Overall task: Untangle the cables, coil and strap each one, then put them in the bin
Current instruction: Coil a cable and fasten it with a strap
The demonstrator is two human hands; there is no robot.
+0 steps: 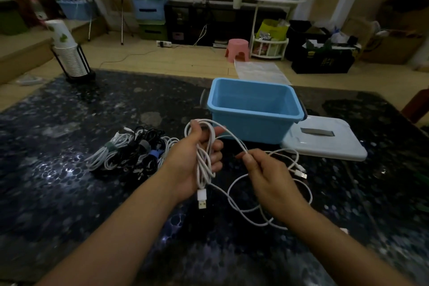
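Head view: my left hand grips white cable loops, my right hand pinches its strand — slack lies near me, blue bin just beyond, bundled cables at left

Both forearms cut off at bottom edge; bin hides lid's left corner.

Glossy dark speckled tabletop; smooth blue plastic bin; white cable rubbery, with metal-tipped plug.
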